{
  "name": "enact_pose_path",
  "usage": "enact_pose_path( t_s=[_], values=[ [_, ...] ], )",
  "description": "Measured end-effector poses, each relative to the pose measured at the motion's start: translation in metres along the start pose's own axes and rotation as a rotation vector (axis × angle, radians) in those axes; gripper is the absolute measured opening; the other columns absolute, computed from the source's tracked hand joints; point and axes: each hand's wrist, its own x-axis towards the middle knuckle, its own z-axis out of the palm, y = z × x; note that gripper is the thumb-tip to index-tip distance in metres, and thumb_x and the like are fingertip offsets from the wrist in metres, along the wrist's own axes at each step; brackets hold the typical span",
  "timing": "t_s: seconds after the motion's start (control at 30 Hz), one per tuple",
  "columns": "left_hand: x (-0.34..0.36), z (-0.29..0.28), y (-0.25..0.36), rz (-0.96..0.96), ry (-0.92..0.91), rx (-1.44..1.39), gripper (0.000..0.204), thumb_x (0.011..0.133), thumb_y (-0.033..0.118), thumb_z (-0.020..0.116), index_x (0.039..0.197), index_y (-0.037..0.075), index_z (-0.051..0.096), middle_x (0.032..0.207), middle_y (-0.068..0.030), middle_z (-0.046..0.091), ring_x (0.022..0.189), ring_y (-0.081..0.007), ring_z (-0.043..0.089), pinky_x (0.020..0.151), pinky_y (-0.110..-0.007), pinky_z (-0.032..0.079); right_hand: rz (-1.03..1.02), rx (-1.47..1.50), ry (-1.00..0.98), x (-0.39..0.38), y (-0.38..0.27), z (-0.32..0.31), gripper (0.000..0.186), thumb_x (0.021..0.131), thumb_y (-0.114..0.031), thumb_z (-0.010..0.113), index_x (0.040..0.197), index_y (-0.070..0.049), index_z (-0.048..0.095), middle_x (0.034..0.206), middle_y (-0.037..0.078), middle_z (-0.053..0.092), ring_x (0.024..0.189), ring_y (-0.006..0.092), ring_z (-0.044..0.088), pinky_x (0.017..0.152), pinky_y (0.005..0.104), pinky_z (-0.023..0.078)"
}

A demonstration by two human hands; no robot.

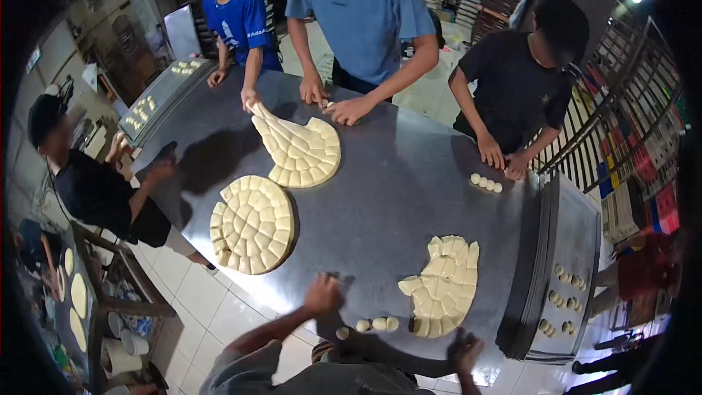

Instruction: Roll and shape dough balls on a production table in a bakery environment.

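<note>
My left hand [322, 295] is cupped, palm down, on the dark metal table [395, 197]; whatever lies under it is hidden. Just right of it lie a few small dough balls [377, 324]. My right hand [463, 352] rests on the table's near edge with its fingers spread and holds nothing. It sits just below a pale dough slab [443, 287] that is scored into small pieces and partly picked apart.
A round scored dough disc [253, 224] and a fan-shaped scored slab [300, 149] lie farther left. Several other people work around the table. A stack of metal trays [572, 249] with dough balls stands at the right, and another tray [157, 99] at the far left.
</note>
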Motion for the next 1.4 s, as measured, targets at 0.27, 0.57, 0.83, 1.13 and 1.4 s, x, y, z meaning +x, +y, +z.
enact_pose_path(
  t_s=[0.27, 0.57, 0.83, 1.13, 1.4],
  values=[
    [0.035, 0.053, 0.013, 0.078, 0.127, -0.041, 0.021, 0.085, 0.018, 0.055, 0.099, 0.002, 0.059, 0.096, -0.0170, 0.055, 0.090, -0.0351, 0.051, 0.079, -0.046, 0.040, -0.510, -0.663, 0.936, 0.064, 0.076, 0.085, 0.032, 0.095, -0.025, 0.046, 0.109, 0.002, 0.052, 0.106, 0.025, 0.054, 0.087, 0.0395, 0.057, 0.077, 0.0463, 0.047],
    [0.088, 0.003, -0.001, -0.266, 0.364, -0.027, 0.013, 0.085, 0.018, 0.057, 0.086, 0.005, 0.054, 0.078, -0.0138, 0.058, 0.073, -0.0334, 0.056, 0.078, -0.040, 0.043, 0.031, 0.341, 0.694, 0.080, 0.007, 0.011, 0.029, 0.090, -0.021, 0.059, 0.108, 0.000, 0.052, 0.099, 0.021, 0.054, 0.091, 0.0373, 0.053, 0.085, 0.0455, 0.042],
    [-0.005, -0.014, 0.006, 0.126, 0.162, -0.120, 0.014, 0.079, 0.010, 0.066, 0.091, 0.009, 0.060, 0.096, -0.0063, 0.060, 0.087, -0.0250, 0.056, 0.082, -0.038, 0.043, -0.361, -0.064, 0.699, 0.024, 0.055, 0.035, 0.029, 0.082, -0.018, 0.068, 0.103, -0.001, 0.059, 0.099, 0.019, 0.056, 0.092, 0.0338, 0.052, 0.089, 0.0433, 0.039],
    [-0.028, -0.154, 0.056, -0.411, 0.139, -0.677, 0.031, 0.073, 0.006, 0.073, 0.103, 0.002, 0.065, 0.092, -0.0092, 0.061, 0.075, -0.0219, 0.057, 0.069, -0.031, 0.048, -0.522, 0.608, 0.310, -0.033, -0.144, -0.058, 0.039, 0.076, -0.004, 0.075, 0.113, -0.006, 0.061, 0.105, 0.005, 0.062, 0.088, 0.0155, 0.058, 0.078, 0.0279, 0.049],
    [-0.075, -0.148, 0.087, -0.549, -0.087, -0.670, 0.033, 0.074, 0.005, 0.073, 0.104, 0.002, 0.062, 0.098, -0.0122, 0.061, 0.077, -0.0266, 0.059, 0.071, -0.035, 0.049, -0.984, 0.173, -0.459, -0.058, -0.272, 0.021, 0.034, 0.076, -0.015, 0.072, 0.109, -0.011, 0.063, 0.103, 0.002, 0.064, 0.085, 0.0191, 0.062, 0.077, 0.0304, 0.049]
  ],
)
